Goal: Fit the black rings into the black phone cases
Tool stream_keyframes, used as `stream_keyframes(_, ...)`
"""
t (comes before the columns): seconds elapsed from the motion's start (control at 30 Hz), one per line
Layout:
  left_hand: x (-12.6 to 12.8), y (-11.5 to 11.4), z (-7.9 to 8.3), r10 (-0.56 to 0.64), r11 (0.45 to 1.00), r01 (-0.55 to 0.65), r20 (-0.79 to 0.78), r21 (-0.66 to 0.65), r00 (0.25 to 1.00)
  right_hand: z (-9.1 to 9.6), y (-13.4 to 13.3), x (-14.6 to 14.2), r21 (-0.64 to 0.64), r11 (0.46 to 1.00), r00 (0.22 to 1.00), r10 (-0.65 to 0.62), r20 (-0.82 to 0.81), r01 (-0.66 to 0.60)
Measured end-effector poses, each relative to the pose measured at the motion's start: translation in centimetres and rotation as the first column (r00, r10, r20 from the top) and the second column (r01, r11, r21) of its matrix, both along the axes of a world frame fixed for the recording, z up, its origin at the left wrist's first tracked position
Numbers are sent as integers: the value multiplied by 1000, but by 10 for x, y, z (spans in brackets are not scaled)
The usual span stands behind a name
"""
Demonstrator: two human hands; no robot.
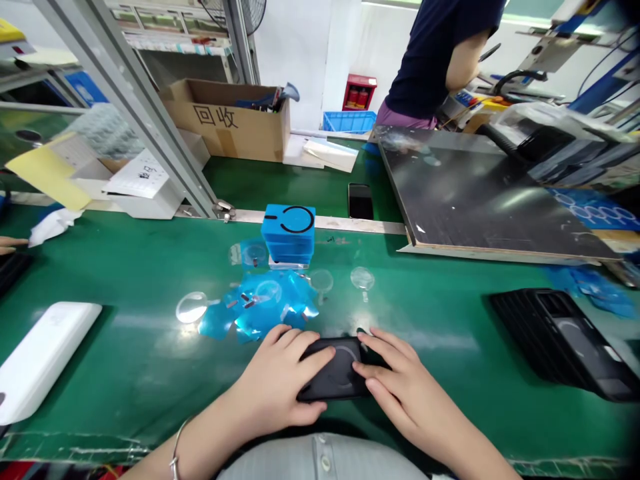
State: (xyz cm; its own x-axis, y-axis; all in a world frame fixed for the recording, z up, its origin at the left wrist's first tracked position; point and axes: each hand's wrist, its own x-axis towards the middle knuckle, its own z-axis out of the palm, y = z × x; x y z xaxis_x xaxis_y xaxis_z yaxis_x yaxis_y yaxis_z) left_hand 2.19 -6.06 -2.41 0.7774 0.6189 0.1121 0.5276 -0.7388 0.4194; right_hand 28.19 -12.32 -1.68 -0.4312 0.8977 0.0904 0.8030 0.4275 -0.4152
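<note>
A black phone case (345,385) with a faint ring on its back lies on the green bench right in front of me. My left hand (286,377) grips its left end, fingers along the far edge and thumb below, with one finger resting on the back. At the right end, my right hand (397,373) touches the case with its fingertips, the fingers apart. Just beyond are scattered blue film pieces (273,310) and clear round film pieces (363,278). Behind them stands a stack of blue film sheets (290,233), the top one bearing a black ring.
Stacked black phone cases (545,340) lie at right, beside a dark raised board (465,180). A white box-shaped object (47,360) lies left. A phone (360,201) and a cardboard box (240,133) are behind the metal rail. Another person (425,67) stands at the back; someone's hand (10,245) shows far left.
</note>
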Motion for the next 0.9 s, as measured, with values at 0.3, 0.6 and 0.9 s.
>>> stream_keyframes(0.3,7,2,0,-17,999,14,-53,-41,998,-13,3,-2,81,996,997,-17,-72,23)
stream_keyframes(0.6,2,4,1,-36,997,34,-26,-66,999,-4,-7,-9,151,978,989,139,55,-145)
stream_keyframes(0.9,3,2,1,-24,995,26,13,-97,1000,-2,-8,-20,130,989,997,77,6,-77)
